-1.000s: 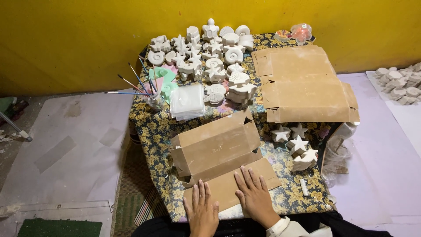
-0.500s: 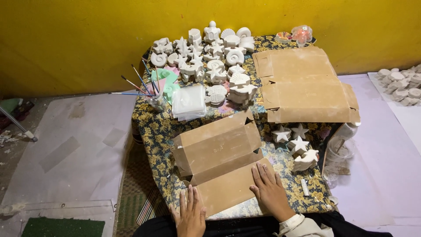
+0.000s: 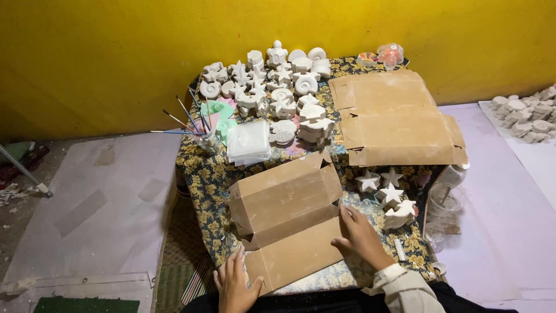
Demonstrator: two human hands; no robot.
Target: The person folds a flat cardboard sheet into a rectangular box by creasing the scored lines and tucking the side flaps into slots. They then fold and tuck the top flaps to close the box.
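Under both flat hands, a half-folded cardboard box (image 3: pixel 286 217) lies on the floral tablecloth (image 3: pixel 205 174).

Left hand (image 3: pixel 236 285) rests palm down, fingers spread and released, on the near-left corner of the box's open flap. Right hand (image 3: pixel 359 236) presses the flap's right edge, fingers loosely extended, gripping nothing. Beyond the fingertips the brown box rises as a creased long shell; white plaster stars (image 3: pixel 389 196) sit just right of the right fingers.

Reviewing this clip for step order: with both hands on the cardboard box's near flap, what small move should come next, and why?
Probably fold the flat near flap up toward the box body. The left hand presses its near corner and the right hand its right edge, and the flap lies creased but unfolded on the table.
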